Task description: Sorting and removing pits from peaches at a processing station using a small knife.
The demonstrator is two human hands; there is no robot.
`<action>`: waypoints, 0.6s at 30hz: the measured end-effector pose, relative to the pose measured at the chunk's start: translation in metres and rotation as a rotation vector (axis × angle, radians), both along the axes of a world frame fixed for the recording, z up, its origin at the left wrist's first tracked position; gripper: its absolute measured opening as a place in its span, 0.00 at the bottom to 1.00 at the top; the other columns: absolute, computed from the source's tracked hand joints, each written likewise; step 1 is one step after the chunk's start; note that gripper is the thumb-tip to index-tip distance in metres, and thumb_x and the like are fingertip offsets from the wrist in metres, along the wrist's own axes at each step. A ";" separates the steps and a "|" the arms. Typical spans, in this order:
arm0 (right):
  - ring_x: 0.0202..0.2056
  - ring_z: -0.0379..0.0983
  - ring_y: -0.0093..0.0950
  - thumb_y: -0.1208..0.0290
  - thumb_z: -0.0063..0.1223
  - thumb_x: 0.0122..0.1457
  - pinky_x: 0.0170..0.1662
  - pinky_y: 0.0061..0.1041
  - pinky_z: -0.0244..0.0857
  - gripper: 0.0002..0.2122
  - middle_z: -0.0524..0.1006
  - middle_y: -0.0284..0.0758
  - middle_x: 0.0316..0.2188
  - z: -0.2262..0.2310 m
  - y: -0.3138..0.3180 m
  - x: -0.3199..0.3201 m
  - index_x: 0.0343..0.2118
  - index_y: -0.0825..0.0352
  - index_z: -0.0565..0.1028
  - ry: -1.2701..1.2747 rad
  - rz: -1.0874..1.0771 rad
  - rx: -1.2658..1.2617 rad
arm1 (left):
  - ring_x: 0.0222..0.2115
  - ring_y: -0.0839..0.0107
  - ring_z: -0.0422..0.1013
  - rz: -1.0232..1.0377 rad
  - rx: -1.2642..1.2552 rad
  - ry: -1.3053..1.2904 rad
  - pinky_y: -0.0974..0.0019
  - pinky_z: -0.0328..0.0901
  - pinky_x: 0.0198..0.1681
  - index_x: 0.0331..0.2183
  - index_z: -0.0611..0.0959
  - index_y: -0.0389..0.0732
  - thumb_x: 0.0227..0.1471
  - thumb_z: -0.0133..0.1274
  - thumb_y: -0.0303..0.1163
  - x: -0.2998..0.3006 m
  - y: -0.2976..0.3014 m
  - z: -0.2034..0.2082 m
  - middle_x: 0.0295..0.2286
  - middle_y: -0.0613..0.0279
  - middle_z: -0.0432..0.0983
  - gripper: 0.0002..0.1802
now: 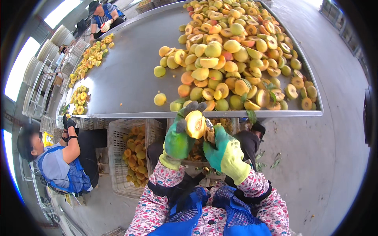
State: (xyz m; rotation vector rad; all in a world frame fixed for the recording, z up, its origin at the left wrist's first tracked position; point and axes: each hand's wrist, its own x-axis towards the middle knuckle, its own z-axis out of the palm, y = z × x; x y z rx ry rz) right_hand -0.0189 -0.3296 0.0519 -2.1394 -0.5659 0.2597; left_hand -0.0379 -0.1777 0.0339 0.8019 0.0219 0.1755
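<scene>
My left hand (178, 139), in a green and yellow-green glove with dark fingertips, is closed round a halved yellow peach (195, 125). The cut face is turned toward me. My right hand (227, 152), gloved in the same colours, grips a small hand tool (210, 133) with a metallic tip and a brownish body. Its tip is at the right edge of the peach half, and its exact kind is partly hidden by my fingers. Both hands are just in front of the near edge of a metal table (130, 82), which bears a large heap of peaches (232, 59), many cut in half.
A pale plastic crate (114, 173) of peach halves (136, 157) stands below the table edge. Co-workers sit at the left (65, 165) and far left corner (106, 19); another person (250, 143) is partly hidden beyond my right hand. Leaves (271, 161) litter the floor.
</scene>
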 end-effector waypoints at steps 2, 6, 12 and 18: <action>0.27 0.73 0.50 0.67 0.56 0.50 0.27 0.43 0.65 0.13 0.75 0.48 0.24 -0.003 -0.006 -0.008 0.34 0.68 0.66 -0.034 -0.019 0.014 | 0.48 0.60 0.68 0.010 -0.044 0.030 0.59 0.64 0.52 0.52 0.70 0.34 0.59 0.44 0.45 -0.009 -0.010 0.001 0.51 0.48 0.66 0.27; 0.25 0.71 0.51 0.69 0.56 0.49 0.25 0.43 0.62 0.12 0.74 0.47 0.22 -0.010 -0.018 -0.022 0.32 0.66 0.66 -0.129 -0.039 0.027 | 0.46 0.64 0.68 0.196 0.348 0.018 0.62 0.65 0.50 0.51 0.70 0.35 0.61 0.42 0.43 -0.019 -0.037 -0.004 0.48 0.51 0.69 0.24; 0.26 0.73 0.46 0.72 0.53 0.47 0.29 0.41 0.65 0.15 0.75 0.47 0.25 -0.012 -0.034 -0.033 0.37 0.71 0.66 -0.167 0.078 -0.013 | 0.39 0.74 0.66 0.404 0.429 -0.014 0.68 0.64 0.44 0.49 0.68 0.38 0.62 0.43 0.38 -0.032 -0.076 -0.011 0.43 0.59 0.69 0.18; 0.23 0.70 0.44 0.77 0.55 0.40 0.25 0.37 0.60 0.14 0.70 0.41 0.21 -0.025 -0.052 -0.028 0.32 0.69 0.66 -0.532 0.177 -0.033 | 0.37 0.73 0.68 0.321 0.496 0.147 0.68 0.65 0.42 0.43 0.73 0.37 0.62 0.42 0.41 -0.019 -0.075 -0.004 0.37 0.60 0.71 0.17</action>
